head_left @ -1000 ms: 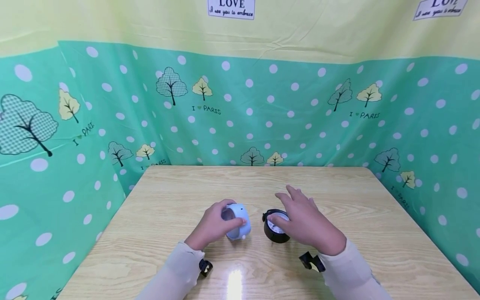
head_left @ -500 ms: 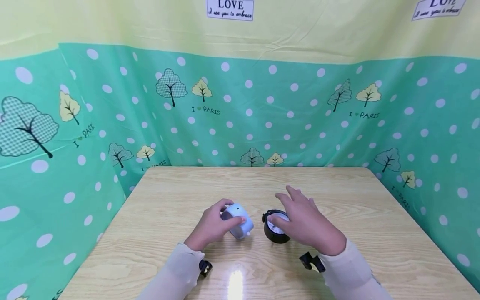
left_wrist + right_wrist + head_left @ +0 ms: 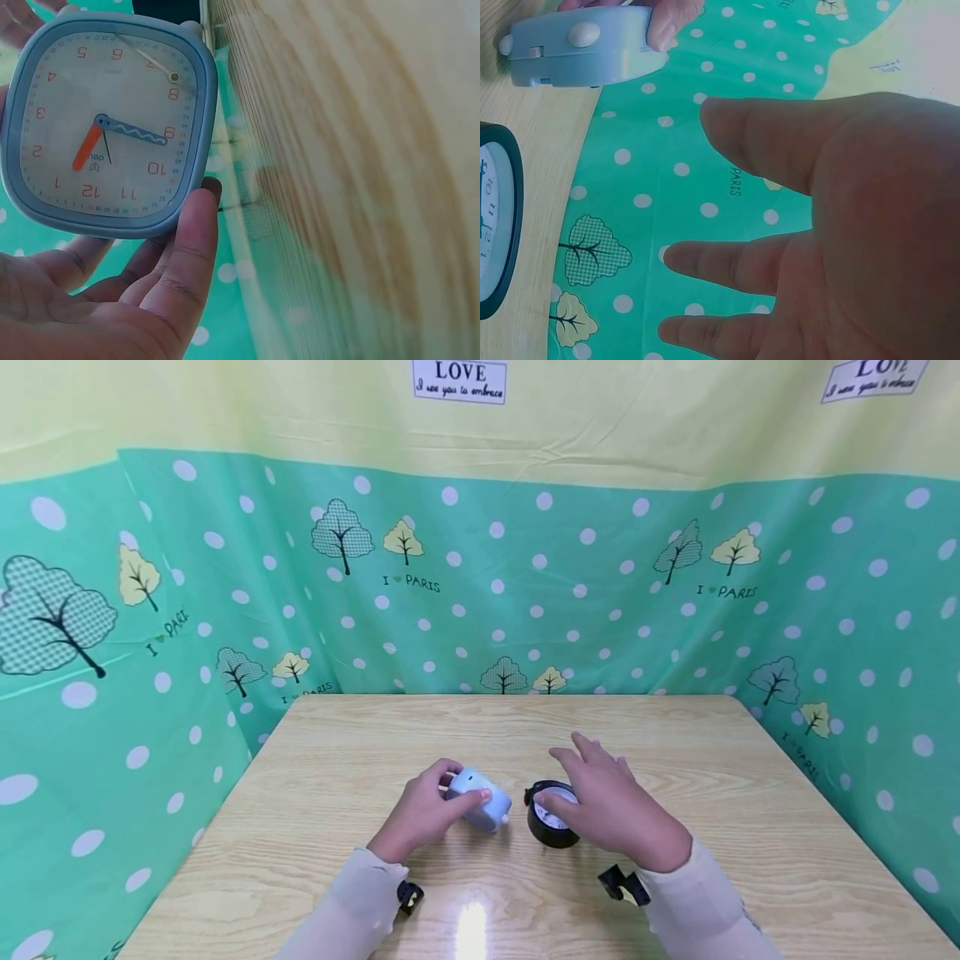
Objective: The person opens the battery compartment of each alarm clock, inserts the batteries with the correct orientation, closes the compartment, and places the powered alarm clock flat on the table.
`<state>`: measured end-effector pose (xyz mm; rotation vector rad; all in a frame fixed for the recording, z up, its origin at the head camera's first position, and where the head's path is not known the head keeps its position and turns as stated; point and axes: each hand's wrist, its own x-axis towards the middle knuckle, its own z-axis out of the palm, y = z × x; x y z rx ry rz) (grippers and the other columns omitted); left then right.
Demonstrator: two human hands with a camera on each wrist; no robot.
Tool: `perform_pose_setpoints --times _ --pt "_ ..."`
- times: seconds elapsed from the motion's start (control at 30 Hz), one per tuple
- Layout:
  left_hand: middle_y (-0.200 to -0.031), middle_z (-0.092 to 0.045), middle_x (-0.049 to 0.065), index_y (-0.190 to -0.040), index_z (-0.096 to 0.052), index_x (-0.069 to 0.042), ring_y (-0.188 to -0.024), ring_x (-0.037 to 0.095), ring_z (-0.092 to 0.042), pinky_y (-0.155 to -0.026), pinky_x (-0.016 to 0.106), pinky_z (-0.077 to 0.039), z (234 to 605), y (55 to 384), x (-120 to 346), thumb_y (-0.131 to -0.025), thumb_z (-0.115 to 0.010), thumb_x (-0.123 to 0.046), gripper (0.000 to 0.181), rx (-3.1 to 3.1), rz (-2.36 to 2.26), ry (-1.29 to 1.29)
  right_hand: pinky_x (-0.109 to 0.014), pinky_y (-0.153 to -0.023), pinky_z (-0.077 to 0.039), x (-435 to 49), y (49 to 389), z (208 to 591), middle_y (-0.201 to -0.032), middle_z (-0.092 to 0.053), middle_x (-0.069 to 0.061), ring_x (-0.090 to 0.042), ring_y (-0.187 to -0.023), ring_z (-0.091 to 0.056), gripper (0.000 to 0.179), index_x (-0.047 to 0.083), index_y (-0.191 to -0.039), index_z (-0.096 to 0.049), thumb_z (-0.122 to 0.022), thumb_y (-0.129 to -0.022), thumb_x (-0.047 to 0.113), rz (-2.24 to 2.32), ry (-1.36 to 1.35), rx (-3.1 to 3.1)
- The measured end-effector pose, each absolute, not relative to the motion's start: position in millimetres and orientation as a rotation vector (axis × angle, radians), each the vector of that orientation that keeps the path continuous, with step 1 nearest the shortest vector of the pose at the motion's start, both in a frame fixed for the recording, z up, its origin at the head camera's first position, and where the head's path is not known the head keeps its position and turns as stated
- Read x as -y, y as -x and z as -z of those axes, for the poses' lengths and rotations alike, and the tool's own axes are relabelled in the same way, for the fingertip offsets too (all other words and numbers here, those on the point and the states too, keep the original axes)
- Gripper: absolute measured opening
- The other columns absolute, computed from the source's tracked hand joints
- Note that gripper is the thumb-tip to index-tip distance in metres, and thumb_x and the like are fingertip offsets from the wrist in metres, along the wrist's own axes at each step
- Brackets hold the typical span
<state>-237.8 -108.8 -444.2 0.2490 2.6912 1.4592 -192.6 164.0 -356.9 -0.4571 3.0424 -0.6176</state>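
Observation:
My left hand (image 3: 426, 807) grips a light blue alarm clock (image 3: 482, 800) by its edges, thumb on the near side and fingers on the far side. In the left wrist view the clock's white dial (image 3: 90, 90), with orange numerals, appears upside down. White rounded knobs (image 3: 584, 34) stick out of its casing in the right wrist view. To its right, a round black alarm clock (image 3: 551, 837) with a white dial lies face up. My right hand (image 3: 615, 806) hovers over that clock's right side, fingers spread and holding nothing; it hides part of the dial.
Both clocks are near the middle of a light wooden table (image 3: 360, 735). A green and yellow curtain (image 3: 465, 568) with dots and trees surrounds its back and sides. Black wrist mounts (image 3: 625, 885) sit below the sleeves.
The blue clock has turned in my left hand, its lower end swinging right and its dial turning out of the head view. My right hand and the black clock have stayed put.

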Motion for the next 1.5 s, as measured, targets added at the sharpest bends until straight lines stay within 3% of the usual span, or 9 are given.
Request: perform_pose_setpoints --times 1.0,1.5 --pt "-0.108 -0.068 0.008 -0.108 -0.054 -0.013 -0.093 0.020 -0.064 -0.071 0.033 -0.050 444.7 238.1 113.7 -0.080 -0.084 -0.055 0.058 -2.676 -1.497 -0.279 -0.080 -0.113 -0.017 -162.1 191.9 357.3 -0.166 -0.029 -0.025 -0.046 -0.153 -0.029 0.070 0.012 -0.153 -0.050 -0.067 -0.097 0.051 0.593 0.462 -3.055" --pt "-0.115 -0.066 0.009 -0.112 -0.056 -0.012 -0.103 0.024 -0.065 -0.082 0.038 -0.054 443.0 239.1 114.0 -0.073 -0.090 -0.050 0.064 -2.691 -1.434 -0.334 -0.079 -0.114 -0.017 -161.5 192.8 357.4 -0.166 -0.029 -0.024 -0.047 -0.152 -0.030 0.070 0.012 -0.152 -0.051 -0.068 -0.097 0.051 0.581 0.447 -3.036"
